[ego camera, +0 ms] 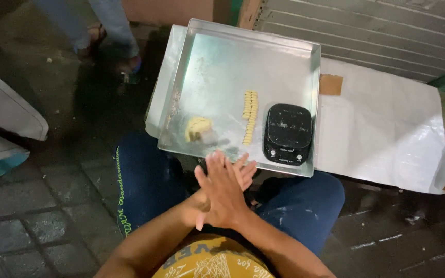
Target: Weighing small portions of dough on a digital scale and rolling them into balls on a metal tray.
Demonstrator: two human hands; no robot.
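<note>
Both hands sit at lower centre of the frame, pressed palm to palm. I see the right hand (221,191) lying flat on top, fingers stretched out toward the tray, and the left hand (244,172) beneath it, only its fingertips showing past the right hand's edge. Neither hand is clenched; whether anything lies between the palms I cannot tell. Just above them, the metal baking tray (222,62) rests on a white paper sheet (382,123). On the tray, a yellow dough lump (198,128) lies near the lower left corner, a row of small dough pieces (250,116) runs down the middle, and a black kitchen scale (287,133) stands just right of that row.
</note>
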